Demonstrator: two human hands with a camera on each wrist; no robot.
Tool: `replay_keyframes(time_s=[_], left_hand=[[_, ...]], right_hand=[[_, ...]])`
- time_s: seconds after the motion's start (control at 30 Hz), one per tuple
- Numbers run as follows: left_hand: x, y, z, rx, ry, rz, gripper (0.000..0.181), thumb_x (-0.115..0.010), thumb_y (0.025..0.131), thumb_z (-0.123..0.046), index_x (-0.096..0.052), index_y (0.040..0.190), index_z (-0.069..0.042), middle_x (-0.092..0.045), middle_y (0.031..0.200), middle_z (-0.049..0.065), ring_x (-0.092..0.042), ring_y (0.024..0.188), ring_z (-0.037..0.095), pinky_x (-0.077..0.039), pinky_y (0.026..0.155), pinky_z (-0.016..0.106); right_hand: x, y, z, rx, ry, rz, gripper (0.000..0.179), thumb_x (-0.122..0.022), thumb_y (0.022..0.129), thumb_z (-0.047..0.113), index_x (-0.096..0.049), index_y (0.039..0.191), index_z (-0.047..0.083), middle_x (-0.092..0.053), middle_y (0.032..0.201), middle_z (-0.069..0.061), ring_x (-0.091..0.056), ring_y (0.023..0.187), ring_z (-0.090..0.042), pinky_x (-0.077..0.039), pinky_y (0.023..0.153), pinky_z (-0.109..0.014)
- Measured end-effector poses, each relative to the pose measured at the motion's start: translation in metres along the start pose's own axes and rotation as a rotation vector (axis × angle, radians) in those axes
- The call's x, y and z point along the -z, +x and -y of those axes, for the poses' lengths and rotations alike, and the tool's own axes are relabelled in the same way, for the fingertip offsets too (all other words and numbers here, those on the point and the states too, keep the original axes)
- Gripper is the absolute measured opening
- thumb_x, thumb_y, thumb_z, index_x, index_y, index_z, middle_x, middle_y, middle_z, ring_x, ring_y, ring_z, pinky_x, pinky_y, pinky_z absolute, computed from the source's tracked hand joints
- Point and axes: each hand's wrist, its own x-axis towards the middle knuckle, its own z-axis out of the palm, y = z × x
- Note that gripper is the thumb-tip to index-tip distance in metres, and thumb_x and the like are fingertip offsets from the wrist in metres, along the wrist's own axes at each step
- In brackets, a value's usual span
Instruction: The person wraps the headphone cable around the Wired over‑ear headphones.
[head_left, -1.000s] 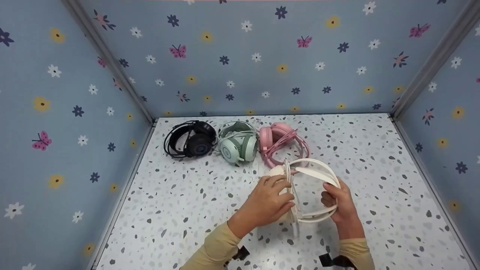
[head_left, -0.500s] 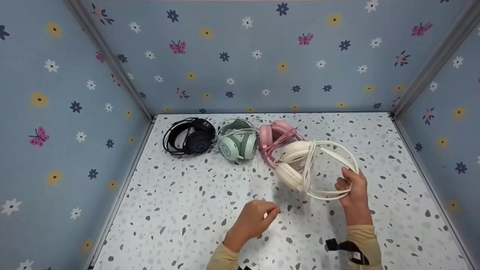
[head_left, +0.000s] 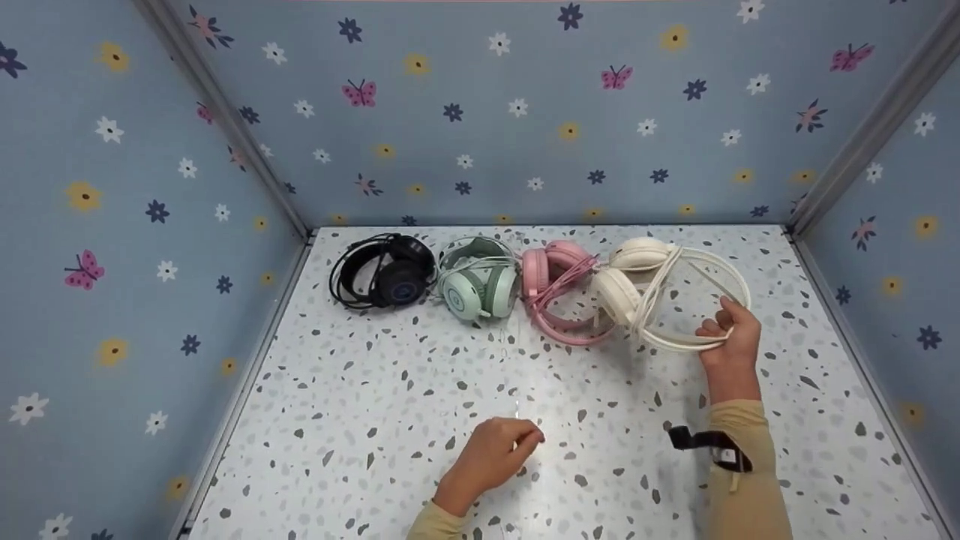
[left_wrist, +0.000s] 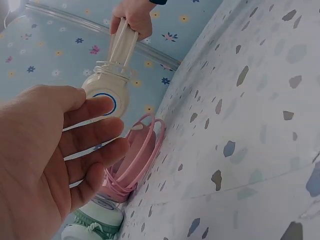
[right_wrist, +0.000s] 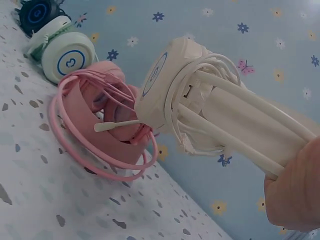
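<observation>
My right hand (head_left: 733,341) grips a white headset (head_left: 616,296) by its headband. Its ear cups point left, and the bundled cable is wrapped across the band just behind them. In the right wrist view, a thin microphone boom (right_wrist: 112,125) sticks out from the white headset, overlapping a pink headset (right_wrist: 75,107). Raised above the table, the white headset sits just right of the pink one in the head view. My left hand (head_left: 491,454) is near the front, holding nothing. Relaxed, slightly bent fingers (left_wrist: 95,132) show in the left wrist view.
Left of the pink headset, a mint green headset (head_left: 459,294) and a black headset (head_left: 397,285) stand in a row at the back of the speckled white table (head_left: 375,420). Blue flowered panels (head_left: 420,112) enclose the back and sides, with grey posts (head_left: 225,112) at the corners.
My left hand has let go of the white headset and drawn back toward the front. The right hand has carried the headset away from me and to the right, beside the pink one.
</observation>
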Motion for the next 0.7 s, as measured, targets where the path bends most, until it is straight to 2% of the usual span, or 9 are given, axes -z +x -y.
replay_keyframes(time_s=[0.03,0.27,0.43,0.53,0.7], left_hand=[[-0.001,-0.001,0.001,0.013,0.006,0.007,0.025,-0.054,0.101,-0.025,-0.071,0.083,-0.020,-0.045,0.059,-0.016,-0.041,0.051,-0.005,-0.037,0.050,0.013],[-0.008,-0.010,0.001,0.099,-0.008,0.089,0.026,-0.054,0.101,-0.023,-0.073,0.085,-0.016,-0.053,0.064,-0.018,-0.044,0.052,-0.004,-0.039,0.054,0.015],[-0.012,-0.013,0.001,0.121,-0.002,0.115,0.024,-0.055,0.100,-0.022,-0.075,0.087,-0.018,-0.059,0.072,-0.020,-0.047,0.056,-0.004,-0.042,0.058,0.016],[-0.013,-0.014,0.002,0.129,-0.006,0.127,0.024,-0.055,0.100,-0.023,-0.075,0.088,-0.018,-0.060,0.073,-0.021,-0.048,0.058,-0.005,-0.043,0.060,0.017],[-0.013,-0.016,0.003,0.143,-0.023,0.146,0.024,-0.054,0.101,-0.025,-0.075,0.090,-0.017,-0.060,0.073,-0.021,-0.048,0.058,-0.004,-0.042,0.059,0.017]], right_hand=[[-0.002,0.004,0.003,0.005,0.011,-0.010,0.035,-0.056,0.095,0.002,-0.034,0.117,0.019,-0.028,0.063,0.001,-0.027,0.042,-0.011,-0.029,0.040,-0.023],[-0.007,0.030,0.014,0.069,0.108,-0.093,0.026,-0.056,0.094,0.000,-0.038,0.108,0.014,-0.025,0.065,0.000,-0.022,0.042,-0.014,-0.023,0.040,-0.026],[0.007,0.050,0.015,0.108,0.249,-0.165,0.015,-0.053,0.094,-0.002,-0.042,0.095,0.008,-0.020,0.063,-0.001,-0.014,0.043,-0.016,-0.019,0.042,-0.029],[0.017,0.060,0.014,0.124,0.340,-0.199,0.019,-0.053,0.093,-0.003,-0.038,0.087,0.008,-0.019,0.060,-0.001,-0.012,0.043,-0.016,-0.018,0.042,-0.030],[0.033,0.073,0.009,0.148,0.413,-0.273,0.017,-0.052,0.093,-0.002,-0.041,0.091,0.010,-0.019,0.056,-0.002,-0.014,0.041,-0.016,-0.019,0.042,-0.030]])
